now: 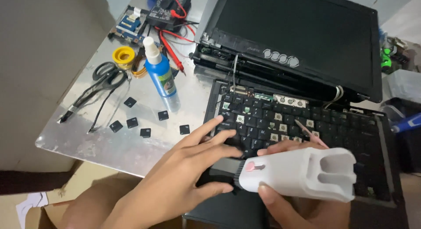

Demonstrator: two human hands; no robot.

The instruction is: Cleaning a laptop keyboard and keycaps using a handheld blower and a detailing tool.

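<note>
A black laptop keyboard (302, 124) lies in front of me with several keycaps taken off, showing white switch pads. My left hand (184, 176) rests with spread fingers on the keyboard's left end. My right hand (289, 202) grips a white plastic cleaning tool (302, 172) with a pink slider, held sideways over the keyboard's front edge; its dark brush end points left, close to my left fingers. A thin pink stick (311, 133) also pokes up by my right hand. The laptop's dark screen (302, 31) stands tilted open behind, partly pulled apart.
On the metal table (87, 141) to the left lie several loose black keycaps (144, 132), a blue bottle with a white cap (160, 71), scissors (105, 75), a yellow solder spool (123, 56), a circuit board (129, 25) and a multimeter (169, 7) with red leads.
</note>
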